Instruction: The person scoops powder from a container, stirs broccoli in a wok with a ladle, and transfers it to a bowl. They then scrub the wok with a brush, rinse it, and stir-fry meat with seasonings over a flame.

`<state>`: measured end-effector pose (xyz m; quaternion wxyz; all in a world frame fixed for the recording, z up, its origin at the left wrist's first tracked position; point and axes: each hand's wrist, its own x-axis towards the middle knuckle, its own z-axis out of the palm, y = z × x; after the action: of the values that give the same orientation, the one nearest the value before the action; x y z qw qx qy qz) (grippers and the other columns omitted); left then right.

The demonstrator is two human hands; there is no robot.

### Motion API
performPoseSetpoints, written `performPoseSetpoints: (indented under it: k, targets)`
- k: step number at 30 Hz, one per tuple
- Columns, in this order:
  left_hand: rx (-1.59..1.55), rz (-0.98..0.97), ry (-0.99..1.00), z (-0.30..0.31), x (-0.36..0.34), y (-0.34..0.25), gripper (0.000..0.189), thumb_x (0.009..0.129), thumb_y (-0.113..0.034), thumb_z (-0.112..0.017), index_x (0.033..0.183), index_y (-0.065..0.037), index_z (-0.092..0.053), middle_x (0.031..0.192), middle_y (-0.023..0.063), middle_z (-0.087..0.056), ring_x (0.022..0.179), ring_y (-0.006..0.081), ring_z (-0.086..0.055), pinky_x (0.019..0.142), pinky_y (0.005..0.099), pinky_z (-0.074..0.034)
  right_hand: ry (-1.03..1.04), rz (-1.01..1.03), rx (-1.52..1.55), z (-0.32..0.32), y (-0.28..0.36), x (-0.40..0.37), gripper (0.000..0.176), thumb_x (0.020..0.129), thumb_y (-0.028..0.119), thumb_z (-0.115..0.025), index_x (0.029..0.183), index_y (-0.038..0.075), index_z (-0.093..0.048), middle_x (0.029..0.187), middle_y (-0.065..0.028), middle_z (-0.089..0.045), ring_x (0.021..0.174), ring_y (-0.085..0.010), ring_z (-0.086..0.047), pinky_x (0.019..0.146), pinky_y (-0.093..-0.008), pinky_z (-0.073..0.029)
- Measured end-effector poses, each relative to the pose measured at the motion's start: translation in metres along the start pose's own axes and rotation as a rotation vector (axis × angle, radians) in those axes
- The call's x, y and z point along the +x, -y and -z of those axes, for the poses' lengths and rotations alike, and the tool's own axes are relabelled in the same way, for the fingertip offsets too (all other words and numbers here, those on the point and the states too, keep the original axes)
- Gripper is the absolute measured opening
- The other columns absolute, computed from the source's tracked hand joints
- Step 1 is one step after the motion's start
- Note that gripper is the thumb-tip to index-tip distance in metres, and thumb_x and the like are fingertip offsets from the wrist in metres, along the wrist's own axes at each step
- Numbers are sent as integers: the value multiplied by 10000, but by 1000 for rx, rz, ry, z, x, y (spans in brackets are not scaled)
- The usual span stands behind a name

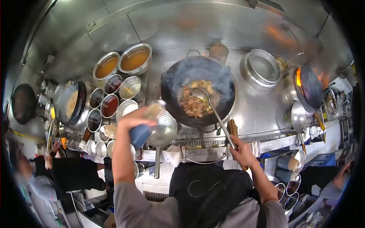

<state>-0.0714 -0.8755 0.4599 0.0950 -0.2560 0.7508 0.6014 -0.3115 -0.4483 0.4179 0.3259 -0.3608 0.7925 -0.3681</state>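
Observation:
A dark wok (173, 110) gives off smoke, with browned pieces of food (195, 106) in it. My right hand (242, 152) grips the handle of a metal ladle (222, 127), whose bowl rests on the food. At the left of the wok my left hand (137, 118) is wrapped round a blue container (139, 135) with a pale, blurred top. Just beside that container lies a perforated strainer (164, 130), its handle toward my body.
Bowls of brown liquid (135, 59) and several sauce pots (109, 105) stand at the left. Right of the wok are a metal pot (262, 68), another strainer (298, 117) and a flaming wok (310, 87). Other people (70, 173) stand at both sides.

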Motion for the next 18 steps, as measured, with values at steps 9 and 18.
performPoseSetpoints:
  k: [9, 18]
  targets:
    - [509, 401, 308, -83, 182, -65, 883, 585, -528, -841, 1273, -41, -579, 1117, 162, -669, 928, 269, -674, 800, 403, -531, 88, -83, 83, 42, -23, -29, 554, 852, 85, -640, 1385, 41, -494, 921, -233, -674, 685, -316, -661, 674, -403, -531]
    - [700, 390, 153, -65, 103, -95, 920, 577, -557, -830, 1264, -4, -568, 1126, 191, -662, 976, 273, -664, 861, 376, -511, -28, 125, -42, 71, -41, -12, 569, 832, 68, -644, 1380, 43, -491, 924, -268, -670, 768, -400, -662, 746, -435, -522]
